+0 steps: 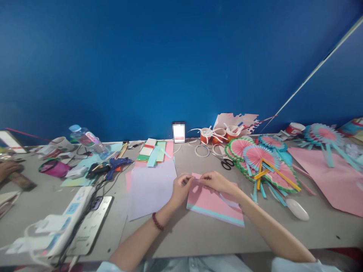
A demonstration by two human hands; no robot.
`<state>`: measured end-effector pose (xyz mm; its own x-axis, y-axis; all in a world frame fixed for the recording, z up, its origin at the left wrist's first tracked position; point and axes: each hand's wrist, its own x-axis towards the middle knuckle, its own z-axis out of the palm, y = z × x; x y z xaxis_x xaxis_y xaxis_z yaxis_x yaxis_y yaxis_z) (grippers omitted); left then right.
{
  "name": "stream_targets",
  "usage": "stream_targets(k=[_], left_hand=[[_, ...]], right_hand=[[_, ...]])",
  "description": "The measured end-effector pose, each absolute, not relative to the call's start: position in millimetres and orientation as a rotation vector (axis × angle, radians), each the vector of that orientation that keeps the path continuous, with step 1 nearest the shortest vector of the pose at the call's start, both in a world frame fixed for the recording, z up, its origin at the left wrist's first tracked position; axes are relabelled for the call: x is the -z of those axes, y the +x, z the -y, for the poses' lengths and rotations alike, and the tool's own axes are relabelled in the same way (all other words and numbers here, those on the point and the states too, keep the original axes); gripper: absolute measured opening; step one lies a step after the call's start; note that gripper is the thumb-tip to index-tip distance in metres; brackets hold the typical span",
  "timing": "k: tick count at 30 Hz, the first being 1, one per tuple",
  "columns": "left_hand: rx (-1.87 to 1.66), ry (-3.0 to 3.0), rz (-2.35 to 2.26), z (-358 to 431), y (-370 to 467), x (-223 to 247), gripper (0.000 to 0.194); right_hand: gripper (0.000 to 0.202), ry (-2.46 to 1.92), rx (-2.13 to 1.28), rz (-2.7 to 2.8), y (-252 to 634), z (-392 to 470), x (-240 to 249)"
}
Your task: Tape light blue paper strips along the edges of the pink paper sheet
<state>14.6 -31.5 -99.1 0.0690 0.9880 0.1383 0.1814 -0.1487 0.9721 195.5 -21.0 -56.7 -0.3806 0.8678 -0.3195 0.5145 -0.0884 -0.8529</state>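
Observation:
A pink sheet [208, 204] with a light blue strip along its near edge lies on the grey table in front of me. Over its far left corner, my left hand [183, 187] is closed, thumb and fingers pinched together. My right hand [214, 182] is closed too, its fingertips close to the left ones. Something small and pale shows between the fingertips, too blurred to name. A thin pale lilac strip [229, 201] crosses the pink sheet beside my right wrist. Left of my hands lies a lilac sheet [150, 192].
Black scissors [227, 164], paper cups [206, 136] and watermelon-patterned paper fans [262, 158] sit to the right. A white mouse [297, 209] is nearer. At left are a blue glue gun [117, 166], a bottle [90, 139], a power strip [70, 215], a phone [92, 226] and another person's hand.

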Motion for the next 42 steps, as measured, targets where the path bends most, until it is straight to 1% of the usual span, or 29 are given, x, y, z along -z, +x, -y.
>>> stream_targets(k=[4,7,12,15,19,20,24,25,28,33,39,42], left_hand=[[-1.205,1.531,-1.215,29.4,11.6,91.6,0.02],[-1.209,1.575,-1.22,27.9,10.2,87.7,0.021],[-1.18,1.614,-1.207,25.8,7.8,85.8,0.024],[-1.116,1.646,-1.209,24.8,6.4,88.2,0.027],[-1.077,1.771,-1.296,20.8,4.4,95.9,0.042],[-1.051,1.848,-1.35,19.3,4.0,98.2,0.043],[-0.812,2.298,-1.495,14.6,5.1,107.3,0.023],[-0.767,2.383,-1.506,14.3,6.3,109.2,0.021],[-0.73,2.507,-1.521,14.7,9.9,114.1,0.025],[-0.733,2.499,-1.51,14.7,11.5,120.2,0.018],[-0.822,2.363,-1.441,17.9,12.8,124.0,0.015],[-0.873,2.173,-1.386,21.2,14.9,124.4,0.018]], right_hand=[[0.035,-1.531,-1.454,1.733,196.1,20.8,51.5],[0.043,-1.545,-1.449,1.672,196.3,18.7,52.8],[0.032,-1.502,-1.355,1.637,191.7,12.6,60.6],[0.03,-1.523,-1.314,1.609,188.6,12.2,59.6],[0.028,-1.497,-1.331,1.543,190.6,12.4,56.1],[0.028,-1.486,-1.345,1.505,192.2,11.7,56.3],[0.032,-1.457,-1.491,1.277,197.3,6.1,62.0],[0.033,-1.434,-1.556,1.23,197.8,4.7,64.2],[0.033,-1.358,-1.742,1.131,197.9,2.0,71.5],[0.033,-1.3,-1.885,1.068,197.5,2.3,83.4],[0.035,-1.307,-1.87,1.07,196.5,2.6,91.1],[0.036,-1.284,-1.869,1.064,196.3,3.5,90.2]])
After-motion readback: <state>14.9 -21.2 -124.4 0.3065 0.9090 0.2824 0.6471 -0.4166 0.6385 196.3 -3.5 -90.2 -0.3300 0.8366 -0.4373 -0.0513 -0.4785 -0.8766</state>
